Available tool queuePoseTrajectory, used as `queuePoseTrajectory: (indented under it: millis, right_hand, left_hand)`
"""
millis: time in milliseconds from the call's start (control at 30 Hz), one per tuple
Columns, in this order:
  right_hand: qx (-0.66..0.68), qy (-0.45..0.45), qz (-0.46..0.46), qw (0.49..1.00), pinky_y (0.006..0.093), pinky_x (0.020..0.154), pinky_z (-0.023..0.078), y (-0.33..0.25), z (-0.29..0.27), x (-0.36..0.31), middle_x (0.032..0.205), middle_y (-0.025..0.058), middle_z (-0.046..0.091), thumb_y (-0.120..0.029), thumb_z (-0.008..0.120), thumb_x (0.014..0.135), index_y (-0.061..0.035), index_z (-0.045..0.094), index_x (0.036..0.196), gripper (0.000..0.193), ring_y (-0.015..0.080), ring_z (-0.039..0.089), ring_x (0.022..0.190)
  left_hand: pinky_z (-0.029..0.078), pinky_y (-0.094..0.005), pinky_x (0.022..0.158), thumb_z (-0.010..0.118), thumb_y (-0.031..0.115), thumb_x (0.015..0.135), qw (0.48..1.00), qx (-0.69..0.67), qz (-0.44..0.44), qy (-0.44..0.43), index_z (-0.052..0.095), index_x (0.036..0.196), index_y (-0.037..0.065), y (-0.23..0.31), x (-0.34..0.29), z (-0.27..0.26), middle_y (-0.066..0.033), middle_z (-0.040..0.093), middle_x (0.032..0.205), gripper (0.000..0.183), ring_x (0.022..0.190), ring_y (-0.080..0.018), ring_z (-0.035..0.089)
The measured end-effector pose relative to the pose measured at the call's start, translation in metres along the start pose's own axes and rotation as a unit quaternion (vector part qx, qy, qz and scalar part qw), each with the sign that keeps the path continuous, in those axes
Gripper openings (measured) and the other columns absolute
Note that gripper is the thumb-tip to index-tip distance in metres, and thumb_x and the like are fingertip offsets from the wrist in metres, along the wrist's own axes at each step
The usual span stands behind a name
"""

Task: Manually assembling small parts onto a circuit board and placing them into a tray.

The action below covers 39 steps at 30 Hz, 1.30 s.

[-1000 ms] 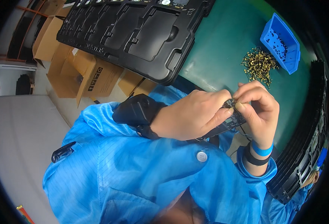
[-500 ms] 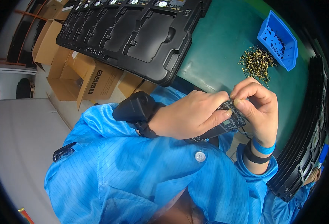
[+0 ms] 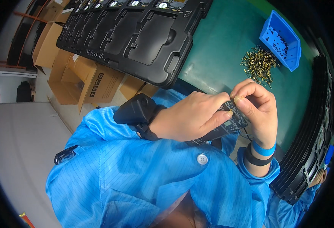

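Note:
A dark circuit board (image 3: 229, 127) is gripped by my left hand (image 3: 191, 117), its thumb lying across the face and the fingers behind. At the board's upper corner, my right hand (image 3: 257, 108) pinches with thumb and forefinger. Whatever sits between those fingertips is too small and covered to make out. Just beyond my hands, a heap of small gold-coloured parts with dark leads (image 3: 259, 65) lies on the green table mat (image 3: 220, 49). Beside the heap stands a blue plastic bin (image 3: 296, 57) with small black pieces scattered inside.
A black moulded tray (image 3: 148, 41) with board-shaped recesses lies at the upper left; circuit boards fill its far row. Stacked black trays (image 3: 307, 133) line the right side. Cardboard boxes (image 3: 95, 81) stand on the floor at left. Another person's blue sleeve (image 3: 288, 211) shows at lower right.
Both hands and the board have shifted very slightly left. The right hand's pinch stays at the board's corner.

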State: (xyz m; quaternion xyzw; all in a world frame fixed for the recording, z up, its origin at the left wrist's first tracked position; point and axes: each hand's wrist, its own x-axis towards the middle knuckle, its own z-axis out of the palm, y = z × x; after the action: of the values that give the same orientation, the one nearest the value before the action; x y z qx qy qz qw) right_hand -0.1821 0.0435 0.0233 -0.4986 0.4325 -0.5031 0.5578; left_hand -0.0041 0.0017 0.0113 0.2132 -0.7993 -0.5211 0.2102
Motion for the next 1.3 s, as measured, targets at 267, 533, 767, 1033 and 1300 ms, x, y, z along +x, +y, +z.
queuePoseTrajectory:
  millis: [267,533,767,1033,1300]
  right_hand:
    - [-0.038,0.143,-0.048,0.988,0.0207,0.075,0.041,0.005,0.014,-0.022,0.097,0.0053,0.052,-0.002,0.058,0.077,0.0003,0.050,0.104,0.029,0.0104,0.050,0.087]
    - [-0.128,0.120,-0.009,0.984,0.0209,0.065,0.042,0.011,0.022,-0.024,0.078,0.0033,0.059,-0.004,0.060,0.078,0.0015,0.058,0.085,0.009,0.0068,0.053,0.073]
    - [-0.083,0.209,-0.087,0.971,0.0201,0.070,0.041,0.013,0.034,-0.019,0.086,0.0035,0.057,-0.002,0.058,0.078,0.0024,0.049,0.104,0.028,0.0070,0.051,0.078]
    - [0.064,0.147,-0.076,0.984,0.0238,0.079,0.043,0.012,0.039,-0.021,0.096,0.0068,0.056,-0.009,0.066,0.071,0.0027,0.037,0.115,0.054,0.0122,0.054,0.089]
    - [-0.007,0.120,-0.092,0.988,0.0244,0.074,0.045,0.014,0.033,-0.023,0.097,0.0084,0.057,-0.016,0.070,0.069,0.0027,0.037,0.115,0.060,0.0140,0.056,0.088]
  left_hand:
    - [0.042,-0.0312,0.058,0.047,0.017,0.088,0.988,0.013,0.040,0.150,0.046,0.097,-0.001,0.003,0.000,-0.003,-0.0120,0.055,0.070,0.020,0.063,-0.0209,0.057]
    - [0.039,-0.0317,0.081,0.056,0.023,0.082,0.986,-0.042,0.006,0.159,0.037,0.118,-0.004,0.002,0.000,-0.005,-0.0153,0.048,0.107,0.049,0.098,-0.0205,0.048]
    - [0.029,-0.0419,0.097,0.074,0.034,0.065,0.982,0.106,0.116,0.103,0.028,0.127,-0.008,0.008,0.003,0.002,-0.0247,0.029,0.128,0.088,0.119,-0.0373,0.030]
    - [0.031,-0.0393,0.097,0.069,0.011,0.064,0.988,0.038,0.122,0.087,0.032,0.126,-0.006,0.007,0.004,-0.004,-0.0232,0.029,0.129,0.075,0.119,-0.0346,0.033]
    - [0.031,-0.0354,0.098,0.066,0.005,0.064,0.993,-0.001,0.100,0.065,0.031,0.128,-0.004,0.010,0.003,-0.010,-0.0201,0.031,0.129,0.074,0.120,-0.0290,0.034]
